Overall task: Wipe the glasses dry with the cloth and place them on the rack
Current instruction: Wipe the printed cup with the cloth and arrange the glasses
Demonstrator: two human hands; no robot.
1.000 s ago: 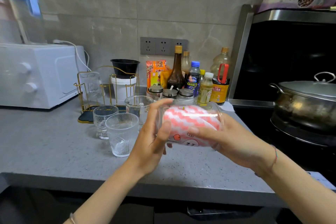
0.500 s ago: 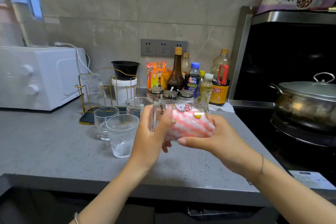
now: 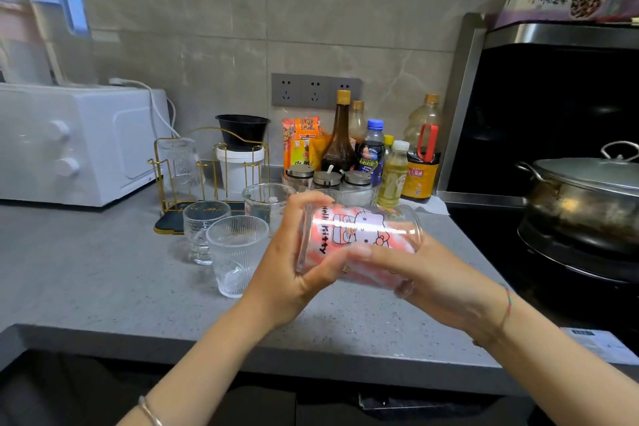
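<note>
We count five glasses, one cloth, one rack.
Three stand on the grey speckled counter (image 3: 103,280): a ribbed clear tumbler (image 3: 235,252), a thick-based clear glass (image 3: 202,228), a wide clear glass (image 3: 266,201). A fourth clear glass (image 3: 179,162) sits on the gold wire rack (image 3: 159,180). The fifth, a clear cartoon-printed glass (image 3: 359,228) with the pink-and-white cloth (image 3: 397,240) inside, lies sideways between our hands: left hand (image 3: 294,263) gripping one end, right hand (image 3: 435,284) clasping the other.
</note>
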